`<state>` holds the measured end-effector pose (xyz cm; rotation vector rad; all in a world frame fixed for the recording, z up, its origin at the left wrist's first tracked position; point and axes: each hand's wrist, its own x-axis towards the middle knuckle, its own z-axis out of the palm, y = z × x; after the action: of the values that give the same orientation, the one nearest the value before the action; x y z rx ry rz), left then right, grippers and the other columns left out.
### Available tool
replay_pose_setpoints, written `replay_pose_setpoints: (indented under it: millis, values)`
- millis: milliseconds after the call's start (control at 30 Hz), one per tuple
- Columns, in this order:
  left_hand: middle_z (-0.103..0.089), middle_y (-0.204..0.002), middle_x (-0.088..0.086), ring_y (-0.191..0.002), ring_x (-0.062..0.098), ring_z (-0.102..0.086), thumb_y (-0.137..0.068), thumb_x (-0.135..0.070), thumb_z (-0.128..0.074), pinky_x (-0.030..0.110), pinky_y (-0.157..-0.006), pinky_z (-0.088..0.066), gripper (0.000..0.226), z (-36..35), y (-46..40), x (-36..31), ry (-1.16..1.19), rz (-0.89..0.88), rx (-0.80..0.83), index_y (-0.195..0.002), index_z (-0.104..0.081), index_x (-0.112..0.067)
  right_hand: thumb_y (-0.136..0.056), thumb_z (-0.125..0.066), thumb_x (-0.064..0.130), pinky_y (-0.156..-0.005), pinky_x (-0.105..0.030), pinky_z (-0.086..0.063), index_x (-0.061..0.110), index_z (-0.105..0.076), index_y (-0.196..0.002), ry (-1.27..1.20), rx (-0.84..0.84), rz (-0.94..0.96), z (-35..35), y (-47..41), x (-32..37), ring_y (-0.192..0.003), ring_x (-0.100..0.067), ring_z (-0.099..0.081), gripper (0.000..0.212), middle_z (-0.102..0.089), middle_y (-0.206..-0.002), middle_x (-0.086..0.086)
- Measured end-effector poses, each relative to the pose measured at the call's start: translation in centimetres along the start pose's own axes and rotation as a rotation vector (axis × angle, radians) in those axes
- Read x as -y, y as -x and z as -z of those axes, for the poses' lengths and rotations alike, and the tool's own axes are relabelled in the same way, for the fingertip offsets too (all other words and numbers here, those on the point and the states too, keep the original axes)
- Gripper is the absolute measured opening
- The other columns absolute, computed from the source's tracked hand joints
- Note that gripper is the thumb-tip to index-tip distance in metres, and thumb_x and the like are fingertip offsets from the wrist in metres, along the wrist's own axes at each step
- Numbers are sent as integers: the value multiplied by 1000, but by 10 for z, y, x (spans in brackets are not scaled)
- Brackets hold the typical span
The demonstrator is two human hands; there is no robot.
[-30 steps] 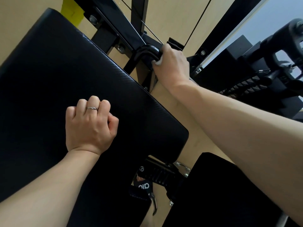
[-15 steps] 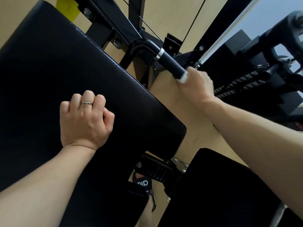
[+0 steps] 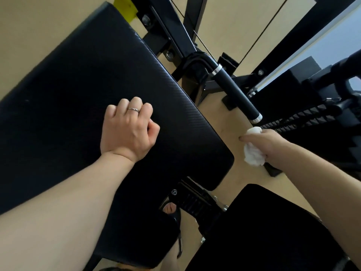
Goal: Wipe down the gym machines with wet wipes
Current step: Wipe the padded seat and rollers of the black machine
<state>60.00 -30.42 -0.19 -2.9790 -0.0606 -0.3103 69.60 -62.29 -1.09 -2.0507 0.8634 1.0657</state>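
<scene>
**Wipe Off the Handle Grip, Fist on the Pad**

Since 1 second ago we have drawn our right hand (image 3: 267,145) off the handle grip (image 3: 237,92); it now sits just below the grip's lower end, apart from it, fingers curled round a crumpled white wet wipe (image 3: 253,155) that bulges out above and below the hand. Our left hand (image 3: 127,130) has stayed on the back pad (image 3: 88,85), balled into a fist that holds nothing, a thin silver ring (image 3: 133,109) on 1 finger.

We see the back pad as a broad rounded slab in black vinyl with a fine woven texture. The handle grip is a straight matte black cylinder with 2 polished metal collars, 1 at each end, joined to a bent black tube on the black steel frame (image 3: 175,32), where bolts show. A second black pad (image 3: 263,231) fills the lower right. Right of the grip runs a row of black ridged, sawtooth-shaped parts (image 3: 304,116). Between the pads, a ribbed black bracket (image 3: 191,202) partly hides a sandalled foot (image 3: 172,210) on the tan floor (image 3: 224,122). A yellow patch (image 3: 125,6) shows at the top.
</scene>
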Motion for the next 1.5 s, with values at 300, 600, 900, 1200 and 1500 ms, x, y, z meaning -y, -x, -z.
replay_pose_setpoints:
  millis: [300, 600, 900, 1200, 1500]
  values:
    - [-53, -82, 5, -73, 24, -48, -93, -18, -53, 36, -68, -33, 12, 42, 34, 18, 203, 74, -32, -84, -55, -12, -88, -70, 29, -96, -34, -47, 25, -50, -138, -96, -242, 781, -118, 111, 85, -113, -12, -51, 54, -54, -128, 3]
    - [-50, -86, 6, -72, 23, -44, -93, -20, -50, 34, -66, -27, 12, 37, 151, 79, 141, 215, 37, -88, -56, -11, -108, -32, 45, -129, -40, -1, 22, -12, -164, 577, -312, 1216, -218, 122, 33, -158, -19, 11, 64, 4, -172, -5]
    - [-51, -90, 10, -75, 29, -42, -99, -30, -43, 40, -67, -27, 20, 32, 151, 78, 98, 202, -12, -92, -50, -12, -105, -37, 24, -129, -45, -13, 3, -28, -159, 553, -21, 1696, -268, 144, 40, -159, -23, -10, 59, -21, -169, -13]
    - [-50, -92, 10, -75, 29, -43, -93, -27, -45, 39, -67, -28, 17, 30, 150, 78, 100, 195, 15, -93, -52, -11, -98, -38, 27, -129, -44, -10, 3, -30, -159, 445, -299, 1478, -237, 112, 95, -158, -27, -13, 65, -23, -168, -13]
    - [-51, -92, 9, -75, 28, -45, -94, -25, -43, 40, -67, -31, 17, 29, 150, 77, 113, 204, 9, -93, -52, -11, -95, -48, 15, -129, -42, -13, 8, -32, -158, 802, -33, 1818, -205, 92, 82, -158, -24, -14, 66, -25, -167, -11]
